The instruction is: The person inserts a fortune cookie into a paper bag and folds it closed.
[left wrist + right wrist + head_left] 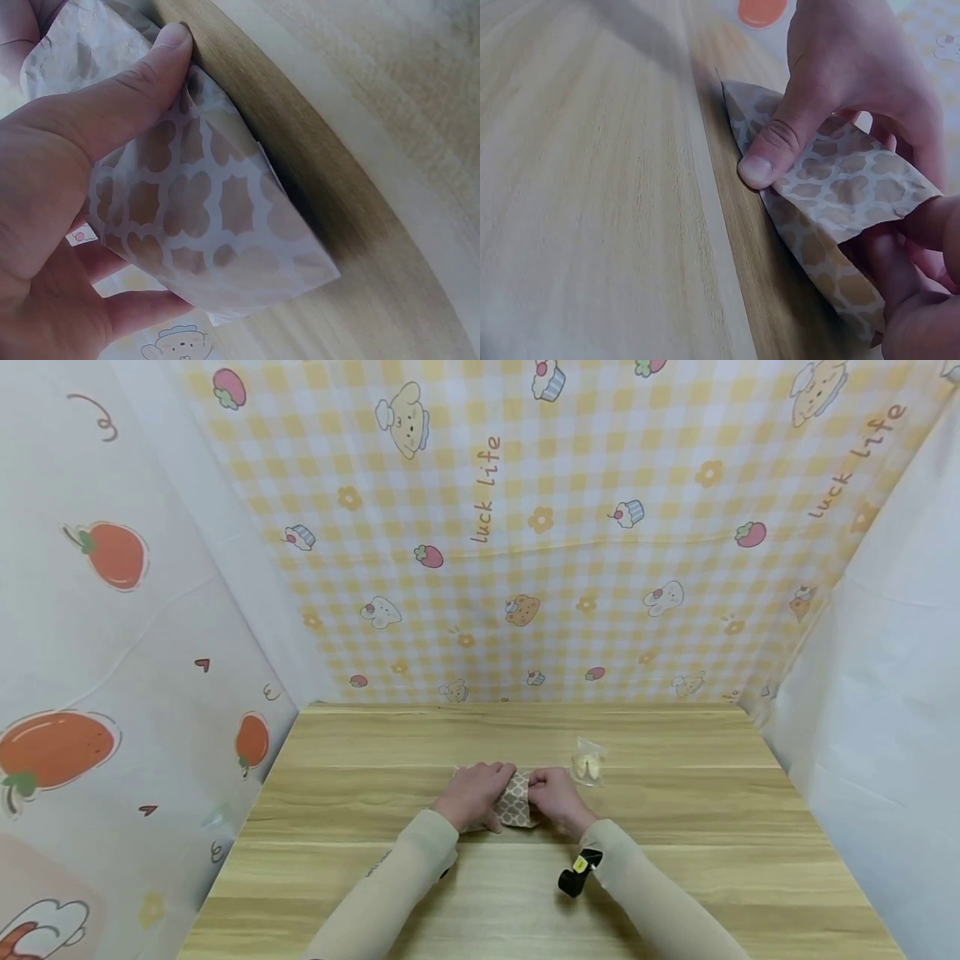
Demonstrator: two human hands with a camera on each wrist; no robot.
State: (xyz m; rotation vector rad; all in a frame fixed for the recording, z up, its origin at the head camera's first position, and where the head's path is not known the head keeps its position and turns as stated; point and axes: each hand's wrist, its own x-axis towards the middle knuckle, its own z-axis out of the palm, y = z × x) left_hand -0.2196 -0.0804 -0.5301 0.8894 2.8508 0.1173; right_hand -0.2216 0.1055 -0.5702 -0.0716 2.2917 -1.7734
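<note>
A patterned paper bag (514, 803), brown shapes on a pale lattice, lies on its side on the wooden table. My left hand (472, 796) grips it, thumb (154, 71) across the near face and fingers behind. At the right end, the bag's mouth (859, 238) gapes a little. There my right hand (557, 797) has its fingers curled at the rim, thumb and finger pinching the paper edge. One right finger (889, 262) reaches into the opening, and its tip is hidden. Just beyond the right hand lies a small clear packet (588, 766) holding a cream-coloured folded piece.
The wooden table (337, 777) runs back to a yellow checked cloth (525, 635). White printed cloth (150, 635) hangs at the left side, plain white cloth (877, 693) at the right. A black wrist camera (577, 875) juts out below the right sleeve.
</note>
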